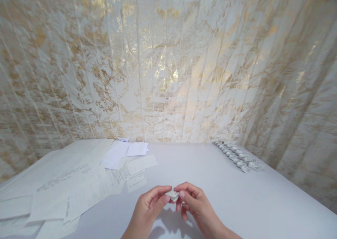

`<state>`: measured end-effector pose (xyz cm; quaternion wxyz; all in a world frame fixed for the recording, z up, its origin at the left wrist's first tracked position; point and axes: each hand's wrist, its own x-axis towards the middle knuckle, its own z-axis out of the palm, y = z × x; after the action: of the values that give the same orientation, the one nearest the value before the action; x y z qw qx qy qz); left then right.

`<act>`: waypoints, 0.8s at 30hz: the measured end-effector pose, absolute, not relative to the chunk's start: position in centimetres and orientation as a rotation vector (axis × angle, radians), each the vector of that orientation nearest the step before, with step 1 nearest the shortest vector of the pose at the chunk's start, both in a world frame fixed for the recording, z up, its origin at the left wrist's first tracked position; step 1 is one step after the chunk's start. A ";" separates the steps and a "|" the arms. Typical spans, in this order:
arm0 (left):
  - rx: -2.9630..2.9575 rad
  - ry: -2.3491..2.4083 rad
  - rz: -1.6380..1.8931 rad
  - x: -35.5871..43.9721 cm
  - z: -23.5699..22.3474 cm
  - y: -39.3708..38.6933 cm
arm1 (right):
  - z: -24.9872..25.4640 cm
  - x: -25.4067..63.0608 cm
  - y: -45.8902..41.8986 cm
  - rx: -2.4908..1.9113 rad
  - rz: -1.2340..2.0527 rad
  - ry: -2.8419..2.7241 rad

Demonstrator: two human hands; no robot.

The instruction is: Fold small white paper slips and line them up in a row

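Observation:
Between my two hands, just above the white table (223,196), is a small white folded piece (172,194), which looks like paper. My left hand (151,202) is closed, pinching its left side between thumb and fingers. On the right side, the thumb and index finger of my right hand (193,200) press on it, while the other fingers curl loosely below. The underside of the folded piece is mostly hidden by my fingers.
Many printed sheets (86,186) overlap across the table's left side. Near them, toward the back, lie blank white papers (117,154). At the back right are rows of small silvery-grey pieces (237,156). A white-and-gold patterned curtain (163,73) hangs behind the table.

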<state>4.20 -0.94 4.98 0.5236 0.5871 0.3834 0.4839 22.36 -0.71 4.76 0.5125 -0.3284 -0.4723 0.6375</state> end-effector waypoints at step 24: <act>1.835 1.024 1.203 3.8 5.2 -1.5 | 4.6 22.5 -0.9 -0.815 1.406 -1.244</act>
<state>3.81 -1.51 5.19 0.3524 0.7092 0.3958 0.4650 22.47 -0.94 4.63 0.5205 -0.3401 -0.5189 0.5866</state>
